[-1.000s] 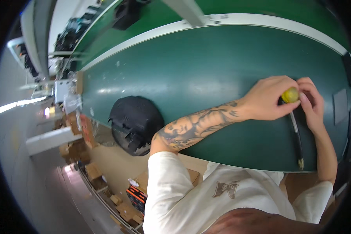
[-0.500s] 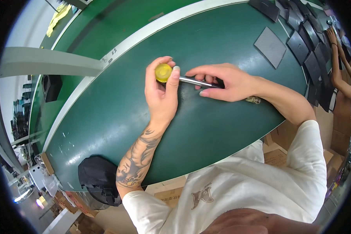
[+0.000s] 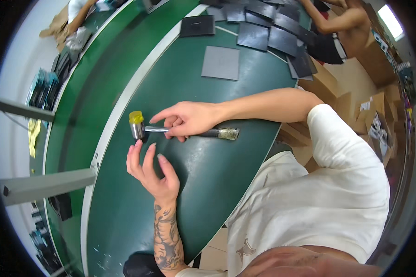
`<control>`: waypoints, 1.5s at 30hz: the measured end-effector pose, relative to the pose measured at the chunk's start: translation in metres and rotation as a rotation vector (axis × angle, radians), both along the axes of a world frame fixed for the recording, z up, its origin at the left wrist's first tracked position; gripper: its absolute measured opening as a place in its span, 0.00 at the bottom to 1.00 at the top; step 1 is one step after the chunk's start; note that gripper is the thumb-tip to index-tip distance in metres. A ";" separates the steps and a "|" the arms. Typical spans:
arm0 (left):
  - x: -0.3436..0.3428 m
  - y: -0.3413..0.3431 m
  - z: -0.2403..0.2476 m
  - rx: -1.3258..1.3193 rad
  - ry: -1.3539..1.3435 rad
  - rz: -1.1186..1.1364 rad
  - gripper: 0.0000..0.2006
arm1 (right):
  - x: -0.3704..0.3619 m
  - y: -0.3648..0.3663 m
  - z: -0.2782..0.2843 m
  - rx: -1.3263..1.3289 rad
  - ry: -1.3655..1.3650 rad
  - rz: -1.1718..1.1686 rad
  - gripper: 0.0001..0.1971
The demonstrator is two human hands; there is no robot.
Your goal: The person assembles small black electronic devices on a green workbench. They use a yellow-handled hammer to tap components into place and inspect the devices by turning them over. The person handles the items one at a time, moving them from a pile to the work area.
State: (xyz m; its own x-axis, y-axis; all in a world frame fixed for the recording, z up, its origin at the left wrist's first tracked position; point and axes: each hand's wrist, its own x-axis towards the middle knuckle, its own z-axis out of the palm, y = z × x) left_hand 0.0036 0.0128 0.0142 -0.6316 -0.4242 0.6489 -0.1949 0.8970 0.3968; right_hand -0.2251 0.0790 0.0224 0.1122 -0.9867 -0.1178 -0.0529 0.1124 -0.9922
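Note:
A mallet point(image 3: 137, 129) with a yellow face and a silver metal head lies low over the green table, its head toward the left. Its shiny shaft runs right into a dark grip with a worn, mottled end. My right hand point(image 3: 195, 116) is closed round the shaft, thumb and curled fingers on it, with the index finger stretched toward the head. Just below the mallet head is my left hand point(image 3: 153, 176), its fingers spread and holding nothing. Its fingertips come close to the dark lower face of the head; whether they touch it, I cannot tell.
A grey square panel point(image 3: 220, 63) lies beyond my right arm on the table point(image 3: 208, 180). Many black panels point(image 3: 253, 36) are heaped farther back, near another person point(image 3: 342, 27). A white rail point(image 3: 120, 104) and a grey post point(image 3: 51, 184) border the left side. A black bag point(image 3: 143, 265) sits at the near edge.
My left hand has let go of the mallet head and opened below it. The mallet is now lower at the table, still in my right hand. The view has turned toward the right.

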 end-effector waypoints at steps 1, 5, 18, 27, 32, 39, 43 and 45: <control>0.002 -0.001 -0.001 0.048 -0.008 0.002 0.19 | -0.003 0.001 0.004 0.015 0.017 -0.017 0.31; -0.001 0.000 -0.003 0.072 -0.023 -0.029 0.15 | -0.037 0.019 0.023 0.074 0.305 -0.034 0.31; -0.002 -0.002 -0.004 0.278 0.014 -0.033 0.09 | -0.080 0.117 0.042 -0.207 1.308 -0.139 0.20; -0.006 -0.007 -0.009 0.306 0.049 -0.087 0.09 | -0.143 0.082 0.002 -0.023 1.336 -0.287 0.49; -0.005 -0.006 -0.009 0.316 0.059 -0.108 0.08 | -0.129 0.081 0.044 0.107 0.963 -0.374 0.48; 0.001 -0.001 -0.011 0.856 0.153 -0.409 0.21 | -0.027 0.083 0.081 0.058 -0.947 0.173 0.32; -0.004 0.009 -0.004 1.568 0.264 -0.666 0.26 | 0.019 0.070 0.045 0.097 -0.623 -0.054 0.25; -0.003 0.002 -0.002 1.625 0.314 -0.640 0.23 | 0.025 0.061 0.029 0.022 -0.347 -0.166 0.20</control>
